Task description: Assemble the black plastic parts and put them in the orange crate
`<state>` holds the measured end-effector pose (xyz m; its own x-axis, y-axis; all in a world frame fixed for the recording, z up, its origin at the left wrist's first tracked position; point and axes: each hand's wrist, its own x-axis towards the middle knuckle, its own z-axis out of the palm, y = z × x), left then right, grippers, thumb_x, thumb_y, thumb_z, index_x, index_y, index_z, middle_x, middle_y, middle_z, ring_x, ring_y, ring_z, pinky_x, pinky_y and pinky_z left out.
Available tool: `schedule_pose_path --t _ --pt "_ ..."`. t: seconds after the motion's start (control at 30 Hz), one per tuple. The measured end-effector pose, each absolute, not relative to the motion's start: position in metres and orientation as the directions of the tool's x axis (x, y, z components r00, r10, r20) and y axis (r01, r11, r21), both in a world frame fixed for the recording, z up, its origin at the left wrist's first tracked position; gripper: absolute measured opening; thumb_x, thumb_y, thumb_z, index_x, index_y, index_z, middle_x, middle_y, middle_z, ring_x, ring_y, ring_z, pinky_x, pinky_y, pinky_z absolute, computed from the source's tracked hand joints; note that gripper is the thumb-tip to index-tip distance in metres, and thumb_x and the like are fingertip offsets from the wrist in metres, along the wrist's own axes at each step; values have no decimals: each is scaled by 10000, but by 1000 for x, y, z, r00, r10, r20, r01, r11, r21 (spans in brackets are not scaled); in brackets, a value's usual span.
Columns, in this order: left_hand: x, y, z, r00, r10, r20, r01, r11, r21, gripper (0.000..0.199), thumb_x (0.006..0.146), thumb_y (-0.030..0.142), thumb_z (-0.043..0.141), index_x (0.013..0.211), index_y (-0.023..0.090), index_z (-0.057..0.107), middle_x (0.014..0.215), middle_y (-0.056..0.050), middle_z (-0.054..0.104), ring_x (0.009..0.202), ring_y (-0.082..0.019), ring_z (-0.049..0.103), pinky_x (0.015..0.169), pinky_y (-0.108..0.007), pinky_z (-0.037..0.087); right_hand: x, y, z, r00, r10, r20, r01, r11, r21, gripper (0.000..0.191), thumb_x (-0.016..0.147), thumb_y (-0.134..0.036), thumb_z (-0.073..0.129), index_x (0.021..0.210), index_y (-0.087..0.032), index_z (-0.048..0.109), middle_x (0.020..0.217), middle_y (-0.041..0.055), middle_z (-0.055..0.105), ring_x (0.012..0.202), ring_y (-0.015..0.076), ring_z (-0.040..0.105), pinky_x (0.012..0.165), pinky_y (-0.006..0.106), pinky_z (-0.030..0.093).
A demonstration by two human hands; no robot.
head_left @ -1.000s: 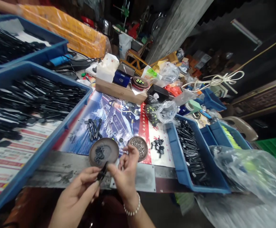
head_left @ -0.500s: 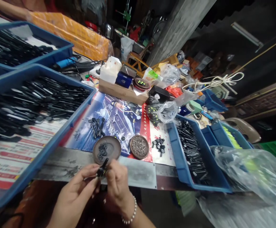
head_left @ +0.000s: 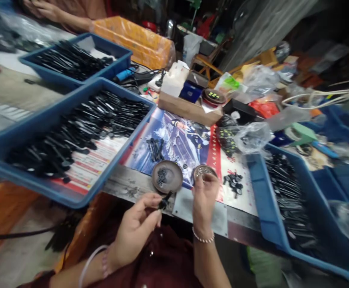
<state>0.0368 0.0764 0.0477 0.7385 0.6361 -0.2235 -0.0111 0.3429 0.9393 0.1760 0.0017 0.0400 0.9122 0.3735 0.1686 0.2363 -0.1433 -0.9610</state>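
Note:
Between its thumb and fingers my left hand [head_left: 140, 228] holds a small black part [head_left: 164, 201], just in front of a round brown dish [head_left: 174, 170] with small dark pieces in it. My right hand [head_left: 204, 200] reaches over a second round dish of small metal pieces [head_left: 203, 171], fingertips bent down together at its front edge; what they hold, if anything, is hidden. Behind the first dish several black parts [head_left: 154, 149] lie on the printed poster [head_left: 177, 140]. Short black knobs [head_left: 233, 184] lie right of the metal pieces.
Blue trays of long black parts stand at the left [head_left: 81, 200] and right [head_left: 260, 208]. A metal plate [head_left: 180, 208] lies at the table's front edge. Behind are a wooden box [head_left: 189, 110], plastic bags [head_left: 254, 138] and an orange crate [head_left: 132, 44]. Another person's hand [head_left: 46, 10] shows at upper left.
My right hand has left the black part and moved right and forward to the dish of metal pieces. My left hand still holds the part. The view has turned left.

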Motion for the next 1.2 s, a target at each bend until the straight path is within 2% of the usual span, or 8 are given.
schedule_pose_path --t 0.1,0.33,0.43,0.53,0.77,0.93,1.1,1.2 --pt "37 74 51 747 635 -196 -57 356 933 136 832 242 667 945 168 681 1068 -71 620 646 -85 604 579 -186 515 167 -1 45 846 492 206 252 -28 -967 580 737 -340 740 1209 -242 418 1101 56 480 647 106 471 546 249 413" --pt "34 76 53 754 617 -227 -84 433 898 121 844 209 652 959 174 662 1052 -55 607 639 -66 578 581 -174 495 148 -3 55 817 533 218 267 -17 -963 694 656 -283 814 1222 -249 414 1167 67 427 630 82 470 514 233 428" --pt "33 76 54 747 623 -233 -87 439 894 111 848 196 645 956 171 646 1052 -45 593 599 -44 559 549 -158 479 146 -4 49 891 420 170 221 -76 -972 479 789 -282 705 1164 -255 408 1055 27 454 586 70 437 503 209 402" --pt "32 77 54 750 625 -218 -102 435 894 105 849 182 643 952 167 652 1048 -54 602 716 -87 612 606 -164 506 141 -8 44 806 546 228 312 -66 -948 517 767 -290 721 1193 -233 435 1154 75 454 656 102 476 568 253 455" --pt "30 74 53 758 625 -184 -111 402 909 107 862 160 619 957 164 669 1066 -63 611 854 -120 631 733 -182 530 138 -12 41 521 776 355 661 -104 -743 189 952 -303 486 809 -193 541 678 0 518 569 139 481 530 254 369" --pt "29 71 51 767 619 -167 -94 366 926 106 873 164 599 961 165 658 1094 -64 600 699 -71 600 613 -161 509 136 -10 47 522 842 -132 138 -236 -962 577 1031 -460 216 569 -207 453 471 -12 460 414 123 420 413 241 303" --pt "30 71 52 767 635 -92 -121 284 951 114 868 163 602 963 159 665 1069 -77 617 949 -157 632 813 -221 530 134 -14 48 637 761 122 416 -207 -885 374 941 -480 485 748 -174 581 655 34 586 575 162 539 520 259 377" --pt "30 71 51 758 632 -161 -73 329 942 105 879 180 588 955 163 660 1048 -68 607 863 -135 631 715 -195 535 134 -13 46 536 841 -73 256 -244 -935 479 1007 -435 341 626 -186 492 549 2 518 479 128 476 446 235 323"
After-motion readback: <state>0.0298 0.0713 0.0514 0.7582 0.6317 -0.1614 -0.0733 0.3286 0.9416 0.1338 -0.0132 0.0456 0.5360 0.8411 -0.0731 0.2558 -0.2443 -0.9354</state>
